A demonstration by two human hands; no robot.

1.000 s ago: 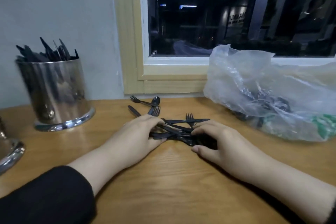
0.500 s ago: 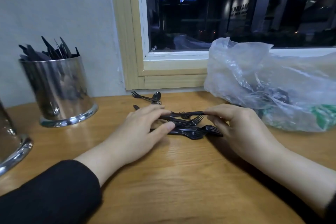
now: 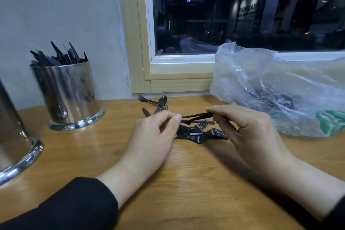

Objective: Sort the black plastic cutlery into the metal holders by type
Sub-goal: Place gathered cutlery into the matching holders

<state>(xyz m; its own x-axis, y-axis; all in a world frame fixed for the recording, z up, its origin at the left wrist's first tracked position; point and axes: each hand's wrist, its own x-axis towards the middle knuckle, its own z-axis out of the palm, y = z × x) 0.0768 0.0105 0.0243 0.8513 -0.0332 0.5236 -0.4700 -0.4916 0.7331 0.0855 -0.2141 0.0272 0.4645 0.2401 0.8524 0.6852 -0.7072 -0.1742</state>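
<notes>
A small pile of black plastic forks [image 3: 202,133] lies on the wooden table [image 3: 186,183] between my hands. My right hand [image 3: 248,129] pinches one black piece of cutlery [image 3: 197,115] at its right end and holds it just above the pile. My left hand [image 3: 153,136] has its fingers curled and its fingertips meet that piece's left end. A fork [image 3: 147,100], a spoon [image 3: 162,101] and more pieces lie behind, near the wall. A metal holder [image 3: 69,95] full of black knives stands at the left. A second metal holder [image 3: 16,144] is cut off by the left edge.
A crumpled clear plastic bag [image 3: 280,87] holding more black cutlery lies at the right against the window sill. The wall and wooden window frame [image 3: 141,43] close off the back of the table.
My right hand has moved off the pile and lifted one black piece above it. My left hand rose from lying flat on the cutlery and curled its fingers at that piece's other end.
</notes>
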